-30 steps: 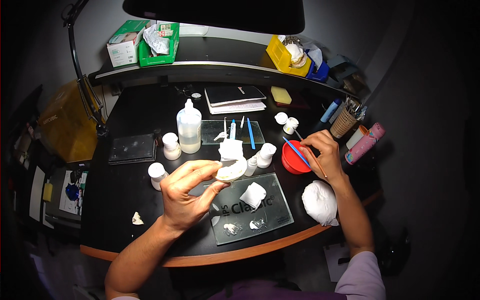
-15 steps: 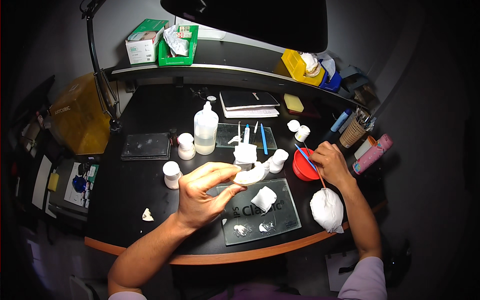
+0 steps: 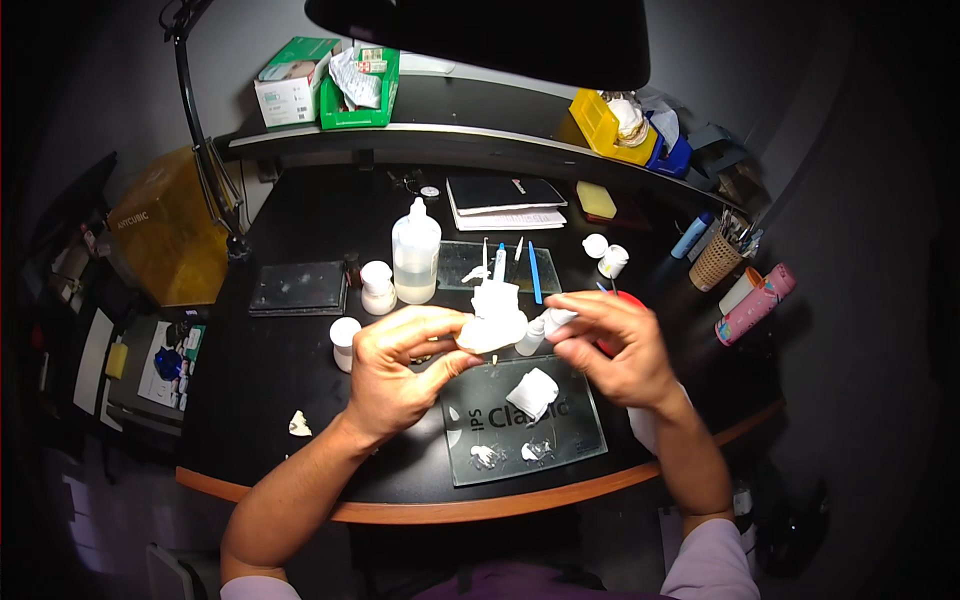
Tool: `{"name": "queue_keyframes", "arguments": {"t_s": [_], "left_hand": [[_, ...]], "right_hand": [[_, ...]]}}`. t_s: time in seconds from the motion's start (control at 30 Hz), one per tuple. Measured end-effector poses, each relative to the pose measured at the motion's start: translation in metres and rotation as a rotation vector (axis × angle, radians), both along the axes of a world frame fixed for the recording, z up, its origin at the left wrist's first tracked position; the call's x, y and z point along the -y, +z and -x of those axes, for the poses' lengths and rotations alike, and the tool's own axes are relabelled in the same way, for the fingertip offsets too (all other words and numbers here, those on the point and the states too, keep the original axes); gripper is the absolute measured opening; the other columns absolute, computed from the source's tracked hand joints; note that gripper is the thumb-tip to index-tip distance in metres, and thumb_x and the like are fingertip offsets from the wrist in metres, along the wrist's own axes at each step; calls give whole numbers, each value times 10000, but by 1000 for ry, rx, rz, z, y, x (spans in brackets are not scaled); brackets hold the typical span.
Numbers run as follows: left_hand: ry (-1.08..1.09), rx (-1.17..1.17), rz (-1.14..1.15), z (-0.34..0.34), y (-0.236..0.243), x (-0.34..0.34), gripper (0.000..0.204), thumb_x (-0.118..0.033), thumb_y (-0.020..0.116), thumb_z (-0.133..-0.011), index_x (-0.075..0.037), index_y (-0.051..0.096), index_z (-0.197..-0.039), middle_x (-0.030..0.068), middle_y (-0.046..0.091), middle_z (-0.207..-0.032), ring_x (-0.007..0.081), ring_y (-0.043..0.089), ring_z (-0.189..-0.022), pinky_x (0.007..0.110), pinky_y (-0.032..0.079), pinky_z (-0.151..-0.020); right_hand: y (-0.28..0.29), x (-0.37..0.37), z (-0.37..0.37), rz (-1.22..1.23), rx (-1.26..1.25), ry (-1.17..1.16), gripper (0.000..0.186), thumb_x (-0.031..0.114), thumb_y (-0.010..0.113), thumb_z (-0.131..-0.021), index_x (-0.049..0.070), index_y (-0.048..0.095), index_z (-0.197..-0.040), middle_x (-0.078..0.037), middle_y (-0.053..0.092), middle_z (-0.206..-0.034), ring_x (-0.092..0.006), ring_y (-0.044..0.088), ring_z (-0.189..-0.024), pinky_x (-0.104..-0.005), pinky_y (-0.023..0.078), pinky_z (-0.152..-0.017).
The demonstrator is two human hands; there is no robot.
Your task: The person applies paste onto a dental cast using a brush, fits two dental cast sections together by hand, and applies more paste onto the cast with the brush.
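My left hand (image 3: pixel 405 375) pinches a pale, curved dental plaster model (image 3: pixel 488 330) between thumb and fingertips, above the table. My right hand (image 3: pixel 625 350) is closed, thumb and fingers on either side of the white cap of a small bottle (image 3: pixel 531 337), just right of the model. Whether the cap is still seated cannot be made out. Beneath the hands lies a glass slab (image 3: pixel 575 440) with a folded white pad (image 3: pixel 533 393) and white paste smears (image 3: pixel 488 457). Behind the model, a white block (image 3: pixel 495 298) is partly covered. A red cup (image 3: pixel 628 300) is mostly hidden by my right hand.
Two white bottles (image 3: pixel 377 288) (image 3: pixel 345 343) and a large clear squeeze bottle (image 3: pixel 416 255) stand to the left. Thin tools and a blue stick (image 3: pixel 535 273) lie behind. A white bundle (image 3: pixel 642 428) sits behind my right forearm. A black lamp (image 3: pixel 480 35) hangs overhead.
My right hand has let go of the brush at the red cup and moved left to the small bottle. The model in my left hand has turned and sits slightly lower left.
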State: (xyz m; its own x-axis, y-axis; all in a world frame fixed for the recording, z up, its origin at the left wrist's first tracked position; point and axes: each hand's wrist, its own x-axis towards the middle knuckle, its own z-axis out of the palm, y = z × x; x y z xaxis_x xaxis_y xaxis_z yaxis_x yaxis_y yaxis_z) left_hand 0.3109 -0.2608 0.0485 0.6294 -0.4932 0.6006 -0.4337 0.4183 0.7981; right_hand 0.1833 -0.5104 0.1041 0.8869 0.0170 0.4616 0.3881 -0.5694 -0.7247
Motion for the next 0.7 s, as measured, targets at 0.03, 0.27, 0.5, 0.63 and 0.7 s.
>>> {"name": "queue_keyframes", "arguments": {"t_s": [0.03, 0.27, 0.5, 0.63, 0.7], "left_hand": [[-10, 11, -8, 1, 0, 1, 314, 78, 808, -858, 21, 771, -1165, 135, 731, -1135, 212, 756, -1035, 340, 661, -935], [-34, 129, -47, 2, -3, 2, 359, 93, 789, -875, 50, 730, -1227, 183, 678, -1265, 271, 730, -1131, 389, 663, -968], [83, -124, 52, 29, -9, 11, 438, 43, 814, -883, 15, 707, -1306, 190, 638, -1392, 303, 669, -1257, 392, 601, -1065], [-189, -518, 144, 40, -3, 14, 735, 22, 817, -900, 53, 462, -1543, 208, 595, -1450, 245, 616, -1307, 353, 592, -1054], [-210, -492, 160, 32, -4, 13, 769, 23, 784, -934, 82, 372, -1581, 212, 584, -1461, 240, 617, -1307, 365, 567, -1075]], "right_hand": [[-1, -11, -3, -75, -38, 52, 470, -10, 774, -922, -38, 652, -1375, -206, 650, -1343, -215, 763, -1044, -297, 649, -861], [-20, -22, -15, -82, 125, 173, 337, -24, 790, -915, -43, 731, -1246, -199, 711, -1256, -245, 733, -1123, -337, 619, -978], [-43, -40, -13, -366, 186, 95, 274, -70, 806, -879, -31, 761, -1147, -181, 719, -1205, -229, 731, -1103, -328, 627, -946], [-48, -55, -15, -374, 271, -3, 261, -73, 806, -882, -37, 758, -1136, -158, 713, -1157, -212, 737, -1056, -311, 633, -920], [-40, -67, -20, -299, 306, -33, 252, -77, 800, -887, -38, 767, -1134, -136, 714, -1120, -191, 741, -1006, -289, 625, -885]]}}
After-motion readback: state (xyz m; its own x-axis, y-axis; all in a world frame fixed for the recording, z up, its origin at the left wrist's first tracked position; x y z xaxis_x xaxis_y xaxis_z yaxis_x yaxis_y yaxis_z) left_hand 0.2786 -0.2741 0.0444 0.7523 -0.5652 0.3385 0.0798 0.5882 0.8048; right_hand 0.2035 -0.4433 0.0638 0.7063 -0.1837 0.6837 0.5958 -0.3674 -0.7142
